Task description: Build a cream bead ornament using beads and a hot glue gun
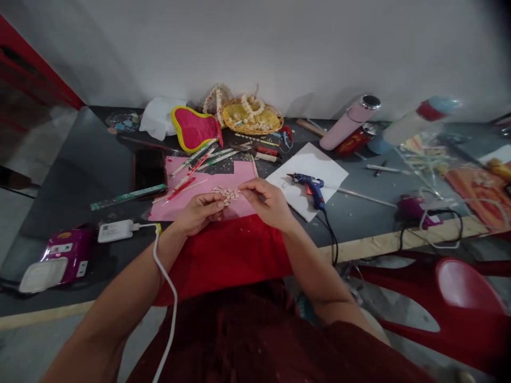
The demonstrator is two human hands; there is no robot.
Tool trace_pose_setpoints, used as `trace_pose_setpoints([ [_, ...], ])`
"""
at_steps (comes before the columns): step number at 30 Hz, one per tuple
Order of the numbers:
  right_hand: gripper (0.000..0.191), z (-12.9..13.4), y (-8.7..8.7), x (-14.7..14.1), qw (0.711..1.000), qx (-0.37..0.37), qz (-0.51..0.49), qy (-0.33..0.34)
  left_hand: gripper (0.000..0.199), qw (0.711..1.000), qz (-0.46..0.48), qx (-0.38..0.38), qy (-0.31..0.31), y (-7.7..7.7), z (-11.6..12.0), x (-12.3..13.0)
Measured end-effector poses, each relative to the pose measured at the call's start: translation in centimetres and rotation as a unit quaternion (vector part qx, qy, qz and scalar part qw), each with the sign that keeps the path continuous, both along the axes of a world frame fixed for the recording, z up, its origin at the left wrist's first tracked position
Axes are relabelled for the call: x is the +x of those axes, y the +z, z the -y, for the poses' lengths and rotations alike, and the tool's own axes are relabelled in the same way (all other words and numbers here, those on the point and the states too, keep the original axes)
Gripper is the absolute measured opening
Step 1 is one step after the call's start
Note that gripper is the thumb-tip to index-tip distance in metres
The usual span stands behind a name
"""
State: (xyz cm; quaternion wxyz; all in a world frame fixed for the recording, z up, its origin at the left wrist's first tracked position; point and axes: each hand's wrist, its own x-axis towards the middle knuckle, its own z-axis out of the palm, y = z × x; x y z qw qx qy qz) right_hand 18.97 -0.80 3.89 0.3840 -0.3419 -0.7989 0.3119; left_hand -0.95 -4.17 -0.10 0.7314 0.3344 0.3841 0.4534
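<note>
Small pale pieces form a cluster above the pink paper, right between my two hands. Whether they lie loose or are joined I cannot tell. My left hand is closed at the cluster's near left side, thumb and forefinger pressed together beside the pieces. From the right, my right hand reaches to the cluster's edge with thumb and forefinger pinched; what sits in the pinch is too small to name. A red cloth hangs over the table edge below my hands.
A blue glue gun lies on white paper, its cord running off the front edge. Behind are a yellow basket, a pink bottle and a can. A white cable crosses my left forearm.
</note>
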Motion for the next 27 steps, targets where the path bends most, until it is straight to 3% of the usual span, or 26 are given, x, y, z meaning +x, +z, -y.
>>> trace_pose_setpoints([
  [3,0.017,0.3,-1.7,-0.7,0.998,-0.037,-0.045,0.004,0.019,1.0,0.0,-0.003,0.0,0.1,-0.1,0.0],
  [7,0.019,0.4,-2.9,-0.4,0.998,-0.008,-0.051,0.028,0.021,1.0,-0.005,-0.015,0.005,-0.1,-0.2,0.0],
  [27,0.031,0.5,-3.2,-0.4,0.995,0.042,-0.036,0.078,0.018,1.0,-0.012,0.002,-0.014,-0.3,-0.2,-0.2],
])
